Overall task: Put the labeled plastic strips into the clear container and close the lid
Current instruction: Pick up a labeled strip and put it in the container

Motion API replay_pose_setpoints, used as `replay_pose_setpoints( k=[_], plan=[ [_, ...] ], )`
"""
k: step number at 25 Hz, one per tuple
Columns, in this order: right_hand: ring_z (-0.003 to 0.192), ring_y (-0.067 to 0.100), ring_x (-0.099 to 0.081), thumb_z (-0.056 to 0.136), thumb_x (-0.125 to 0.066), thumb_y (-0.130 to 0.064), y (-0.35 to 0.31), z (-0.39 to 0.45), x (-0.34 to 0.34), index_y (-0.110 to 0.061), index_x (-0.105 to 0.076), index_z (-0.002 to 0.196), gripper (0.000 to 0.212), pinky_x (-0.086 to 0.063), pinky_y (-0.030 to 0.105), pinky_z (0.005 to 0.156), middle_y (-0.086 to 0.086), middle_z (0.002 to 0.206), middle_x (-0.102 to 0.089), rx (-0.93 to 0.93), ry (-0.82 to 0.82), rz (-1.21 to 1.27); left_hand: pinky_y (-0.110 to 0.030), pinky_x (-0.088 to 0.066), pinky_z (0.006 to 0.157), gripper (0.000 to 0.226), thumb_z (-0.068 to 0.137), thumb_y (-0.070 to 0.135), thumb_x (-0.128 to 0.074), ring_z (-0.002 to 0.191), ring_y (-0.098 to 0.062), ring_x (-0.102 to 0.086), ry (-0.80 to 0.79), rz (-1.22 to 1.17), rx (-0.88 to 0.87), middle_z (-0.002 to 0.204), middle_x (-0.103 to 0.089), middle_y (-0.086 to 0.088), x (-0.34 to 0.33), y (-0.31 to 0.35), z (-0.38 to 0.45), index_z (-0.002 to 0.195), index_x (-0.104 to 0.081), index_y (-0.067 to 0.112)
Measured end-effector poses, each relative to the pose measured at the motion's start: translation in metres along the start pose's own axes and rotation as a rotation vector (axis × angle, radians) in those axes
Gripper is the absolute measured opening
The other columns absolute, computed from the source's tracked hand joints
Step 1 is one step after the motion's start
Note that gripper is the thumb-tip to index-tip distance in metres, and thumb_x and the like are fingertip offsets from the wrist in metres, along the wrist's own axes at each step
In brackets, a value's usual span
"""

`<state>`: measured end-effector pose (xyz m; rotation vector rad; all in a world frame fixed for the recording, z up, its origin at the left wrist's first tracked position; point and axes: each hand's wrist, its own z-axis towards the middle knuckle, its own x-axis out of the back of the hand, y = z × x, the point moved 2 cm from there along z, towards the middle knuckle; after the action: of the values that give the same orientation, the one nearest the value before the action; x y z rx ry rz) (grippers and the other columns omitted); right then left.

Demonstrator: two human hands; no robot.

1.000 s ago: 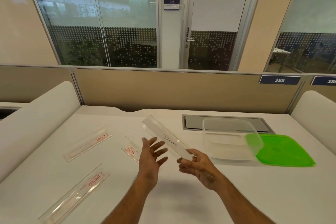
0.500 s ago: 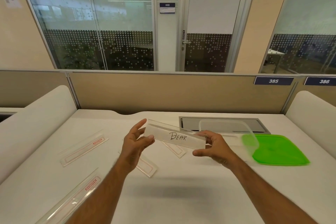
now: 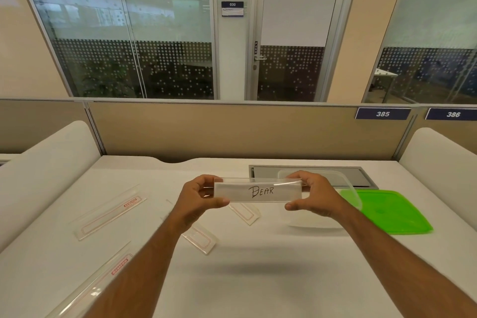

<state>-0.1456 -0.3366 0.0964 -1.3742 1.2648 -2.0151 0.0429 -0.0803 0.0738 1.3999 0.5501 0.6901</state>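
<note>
Left hand (image 3: 198, 197): clamped on the left end of the strip, thumb below and fingers over the top edge.
Right hand (image 3: 313, 195): pinched on the right end in the same way, so the piece is kept level.
Held strip (image 3: 258, 190): raised above the desk (image 3: 258, 279), its handwritten "BEAR" face turned toward the camera, probably so the label can be read before stowing.
Clear container (image 3: 348, 188): open, near the desk's far right, partly hidden behind the right hand; judged the next destination.
Green lid (image 3: 389, 210): laid flat beside the container, toward the right edge, left off so strips can be dropped in.
Remaining strips: two long ones (image 3: 111, 212) (image 3: 100, 284) toward the left edge, two short ones (image 3: 245, 213) (image 3: 200, 239) near the middle; not yet collected.
</note>
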Motion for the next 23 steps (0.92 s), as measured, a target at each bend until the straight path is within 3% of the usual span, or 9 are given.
replay_pose_setpoints(
  k=[3, 7, 10, 13, 17, 19, 23],
  plan=[
    [0.09, 0.018, -0.069, 0.048, -0.095, -0.014, 0.01, 0.001, 0.018, -0.026, -0.067, 0.1, 0.061, -0.06, 0.033, 0.077, -0.005, 0.098, -0.071, -0.019, 0.002, -0.12, -0.035, -0.061, 0.08, 0.056, 0.058, 0.022, -0.093, 0.095, -0.023, -0.07, -0.059, 0.184, 0.01, 0.103, -0.072, -0.003, -0.016, 0.0, 0.014, 0.106, -0.065, 0.017],
    [0.087, 0.011, -0.067, 0.045, -0.095, -0.026, 0.032, 0.005, 0.048, -0.028, -0.066, 0.094, 0.057, -0.054, 0.021, 0.07, -0.011, 0.094, -0.07, -0.075, -0.001, -0.282, -0.032, -0.061, 0.079, 0.053, 0.055, 0.027, -0.094, 0.092, -0.018, -0.07, -0.139, 0.368, 0.004, 0.1, -0.073, 0.0, -0.052, 0.001, 0.041, 0.099, -0.064, 0.02],
    [0.085, 0.014, -0.065, 0.043, -0.094, -0.031, 0.052, 0.014, 0.076, -0.027, -0.064, 0.09, 0.056, -0.056, 0.03, 0.074, -0.01, 0.091, -0.07, -0.121, 0.0, -0.405, -0.025, -0.058, 0.08, 0.054, 0.056, 0.03, -0.093, 0.092, -0.012, -0.067, -0.178, 0.485, -0.021, 0.102, -0.07, 0.004, -0.085, 0.001, 0.067, 0.1, -0.063, 0.023],
    [0.082, 0.016, -0.064, 0.042, -0.092, -0.034, 0.071, 0.027, 0.1, -0.028, -0.061, 0.088, 0.056, -0.055, 0.034, 0.073, -0.01, 0.09, -0.068, -0.154, -0.009, -0.514, -0.015, -0.053, 0.071, 0.052, 0.056, 0.031, -0.093, 0.089, -0.011, -0.065, -0.19, 0.543, -0.042, 0.099, -0.069, 0.007, -0.118, -0.004, 0.092, 0.098, -0.063, 0.025],
    [0.099, 0.019, -0.061, 0.05, -0.09, -0.034, 0.099, 0.053, 0.126, -0.031, -0.062, 0.111, 0.067, -0.052, 0.035, 0.087, -0.004, 0.106, -0.067, -0.183, -0.076, -0.661, -0.009, -0.045, 0.067, 0.052, 0.059, 0.039, -0.089, 0.094, -0.009, -0.061, -0.182, 0.689, -0.095, 0.103, -0.065, 0.009, -0.159, -0.012, 0.127, 0.103, -0.063, 0.027],
    [0.107, 0.021, -0.057, 0.055, -0.088, -0.04, 0.114, 0.069, 0.133, -0.031, -0.06, 0.12, 0.071, -0.05, 0.034, 0.091, 0.001, 0.113, -0.065, -0.193, -0.153, -0.805, -0.017, -0.047, 0.074, 0.053, 0.06, 0.043, -0.087, 0.099, -0.011, -0.059, -0.202, 0.824, -0.127, 0.104, -0.065, 0.009, -0.176, -0.015, 0.144, 0.106, -0.065, 0.028],
    [0.107, 0.027, -0.059, 0.062, -0.084, -0.045, 0.135, 0.092, 0.126, -0.025, -0.058, 0.12, 0.067, -0.049, 0.034, 0.085, 0.008, 0.115, -0.062, -0.196, -0.278, -1.079, -0.033, -0.05, 0.088, 0.058, 0.063, 0.044, -0.085, 0.107, -0.017, -0.056, -0.272, 1.037, -0.117, 0.114, -0.067, 0.003, -0.198, -0.025, 0.17, 0.114, -0.066, 0.025]
  ],
)
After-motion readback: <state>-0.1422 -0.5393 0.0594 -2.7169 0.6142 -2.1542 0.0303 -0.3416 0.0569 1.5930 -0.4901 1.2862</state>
